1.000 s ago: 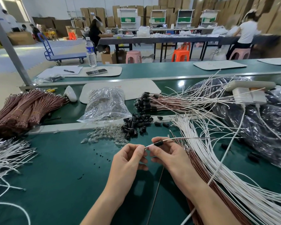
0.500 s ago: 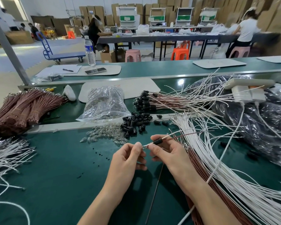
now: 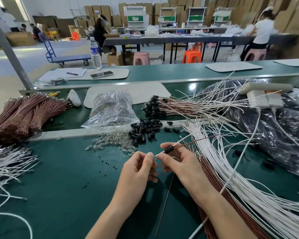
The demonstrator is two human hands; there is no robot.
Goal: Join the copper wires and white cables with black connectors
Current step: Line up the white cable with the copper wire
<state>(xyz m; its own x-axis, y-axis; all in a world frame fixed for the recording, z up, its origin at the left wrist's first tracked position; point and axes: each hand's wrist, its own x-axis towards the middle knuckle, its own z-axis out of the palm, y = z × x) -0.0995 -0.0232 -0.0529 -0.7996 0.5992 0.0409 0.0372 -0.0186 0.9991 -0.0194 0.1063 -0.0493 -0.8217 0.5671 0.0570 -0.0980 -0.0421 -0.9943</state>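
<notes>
Held black connector (image 3: 168, 150): small cylinder, tilted, pinched in right hand (image 3: 181, 163) grip; white cable (image 3: 178, 143) and copper wire (image 3: 203, 139) run out its far end. Spare black connectors (image 3: 145, 129) heaped on counter (image 3: 59, 178) behind. Loose white cables (image 3: 231, 169) fanned right, overlying copper wires (image 3: 212, 171).

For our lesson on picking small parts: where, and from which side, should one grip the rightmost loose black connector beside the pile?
Probably pinch the loose connector across its short barrel from above: it lies on its side on the green table, apart from the connector pile, and white cables crowd its right side.
</notes>
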